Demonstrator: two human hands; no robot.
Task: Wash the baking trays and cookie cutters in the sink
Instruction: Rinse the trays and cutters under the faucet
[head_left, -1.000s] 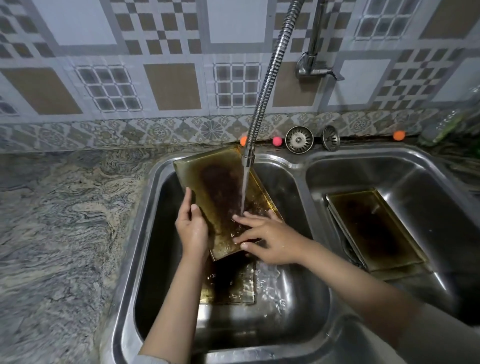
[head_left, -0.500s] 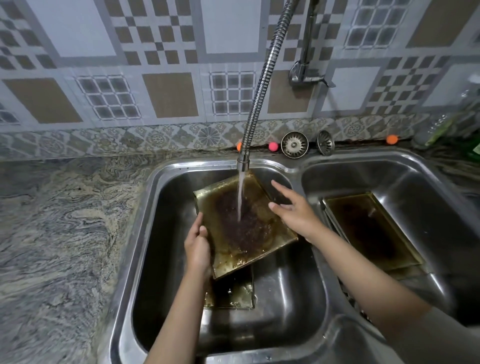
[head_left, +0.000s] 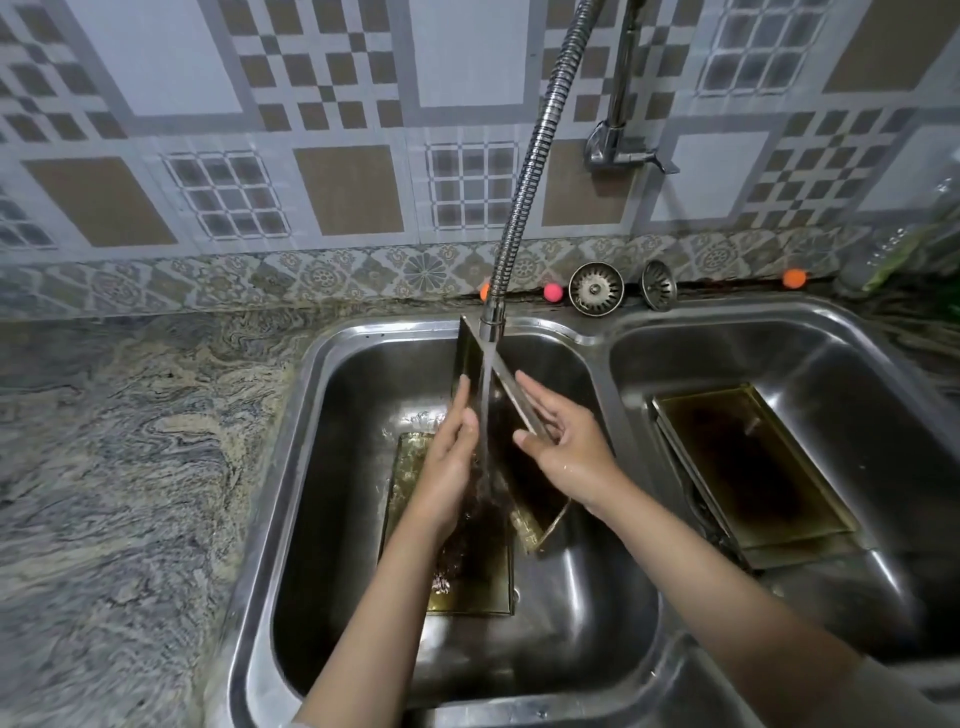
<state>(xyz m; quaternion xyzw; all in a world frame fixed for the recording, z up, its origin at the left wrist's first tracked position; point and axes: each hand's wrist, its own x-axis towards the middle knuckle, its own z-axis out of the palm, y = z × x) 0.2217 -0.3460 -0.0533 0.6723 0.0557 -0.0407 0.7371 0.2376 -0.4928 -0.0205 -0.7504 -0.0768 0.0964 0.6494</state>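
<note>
A stained, brownish baking tray (head_left: 506, 410) stands almost on edge in the left sink basin (head_left: 322, 467), under the running water from the hose faucet (head_left: 524, 171). My left hand (head_left: 449, 462) presses flat against the tray's left face. My right hand (head_left: 563, 447) grips its right edge. A second dirty tray (head_left: 410, 478) lies flat on the basin floor beneath. More dark trays (head_left: 743, 462) are stacked in the right basin (head_left: 857, 374). No cookie cutters can be made out.
Two metal drain strainers (head_left: 596, 288) lean on the sink's back ledge beside small orange and pink balls (head_left: 553, 292). A marbled stone counter (head_left: 119, 467) stretches left. The tap valve (head_left: 618, 148) is on the tiled wall. A bottle and greenery sit far right.
The tray was turned from tilted face-up to almost vertical on its edge. My right hand moved from hovering by its right corner to gripping the edge; my left hand shifted onto its face.
</note>
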